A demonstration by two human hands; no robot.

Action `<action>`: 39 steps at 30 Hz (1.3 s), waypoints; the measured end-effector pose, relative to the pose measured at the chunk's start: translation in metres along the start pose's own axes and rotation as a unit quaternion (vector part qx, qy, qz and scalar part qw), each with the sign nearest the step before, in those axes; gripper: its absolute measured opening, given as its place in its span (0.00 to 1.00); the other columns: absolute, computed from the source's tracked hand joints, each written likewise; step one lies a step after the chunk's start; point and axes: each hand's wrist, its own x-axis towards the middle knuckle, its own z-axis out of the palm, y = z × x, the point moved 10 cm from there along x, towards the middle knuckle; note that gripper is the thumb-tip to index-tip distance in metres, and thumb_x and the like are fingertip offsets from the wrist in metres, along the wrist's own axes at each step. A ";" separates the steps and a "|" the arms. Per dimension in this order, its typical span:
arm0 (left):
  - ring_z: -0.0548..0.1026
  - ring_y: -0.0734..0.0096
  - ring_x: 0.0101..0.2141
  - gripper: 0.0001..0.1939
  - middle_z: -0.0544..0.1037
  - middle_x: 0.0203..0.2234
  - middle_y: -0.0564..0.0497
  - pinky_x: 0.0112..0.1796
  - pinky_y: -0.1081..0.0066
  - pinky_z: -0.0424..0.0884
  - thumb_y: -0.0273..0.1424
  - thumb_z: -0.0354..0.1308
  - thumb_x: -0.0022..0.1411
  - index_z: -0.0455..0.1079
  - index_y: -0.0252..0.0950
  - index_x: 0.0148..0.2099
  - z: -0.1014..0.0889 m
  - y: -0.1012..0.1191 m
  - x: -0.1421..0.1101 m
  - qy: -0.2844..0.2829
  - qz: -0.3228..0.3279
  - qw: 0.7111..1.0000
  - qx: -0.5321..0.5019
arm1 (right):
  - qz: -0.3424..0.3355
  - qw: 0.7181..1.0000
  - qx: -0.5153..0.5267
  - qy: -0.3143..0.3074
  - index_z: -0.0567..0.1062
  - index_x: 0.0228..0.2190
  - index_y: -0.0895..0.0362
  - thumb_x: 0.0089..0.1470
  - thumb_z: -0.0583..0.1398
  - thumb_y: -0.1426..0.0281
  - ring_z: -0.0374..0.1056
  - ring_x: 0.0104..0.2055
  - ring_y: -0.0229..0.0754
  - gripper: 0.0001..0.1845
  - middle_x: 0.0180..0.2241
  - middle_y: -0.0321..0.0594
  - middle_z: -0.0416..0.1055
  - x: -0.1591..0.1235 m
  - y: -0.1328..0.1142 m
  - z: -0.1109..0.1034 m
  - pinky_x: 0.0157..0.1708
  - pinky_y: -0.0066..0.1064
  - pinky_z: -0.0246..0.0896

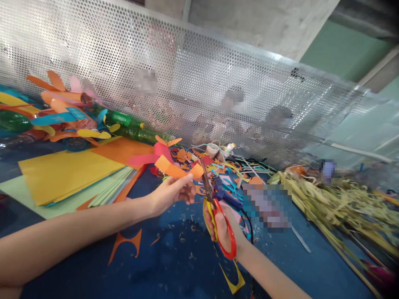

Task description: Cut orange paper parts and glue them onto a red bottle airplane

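Note:
Pinched in my left hand (174, 192) is a curved strip of orange paper (174, 169), its right end close to the scissor blades. My right hand (222, 224) grips a pair of scissors (232, 238) with red and yellow handles, blades pointing up and away from me. Whether the blades touch the strip I cannot tell. Just behind the strip stands a red paper piece (163, 153) with orange wing shapes on top. A blue glue gun (227, 195) with a black cord lies right beyond the scissors.
Coloured paper sheets (71, 172) are stacked at left. Behind them sit plastic bottle models (75, 120) with paper wings. Paper scraps (218, 168) and tape rolls (212, 149) lie mid-table, dried husks (327, 211) at right. A perforated metal screen (193, 70) stands behind.

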 end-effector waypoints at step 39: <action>0.76 0.73 0.29 0.11 0.79 0.27 0.46 0.34 0.75 0.71 0.34 0.60 0.54 0.75 0.30 0.30 -0.012 0.008 -0.010 0.124 0.006 0.992 -0.015 | -0.090 0.987 -0.135 -0.010 0.63 0.29 0.56 0.58 0.41 0.52 0.63 0.31 0.43 0.23 0.29 0.42 0.64 -0.005 -0.022 0.003 0.33 0.36 0.62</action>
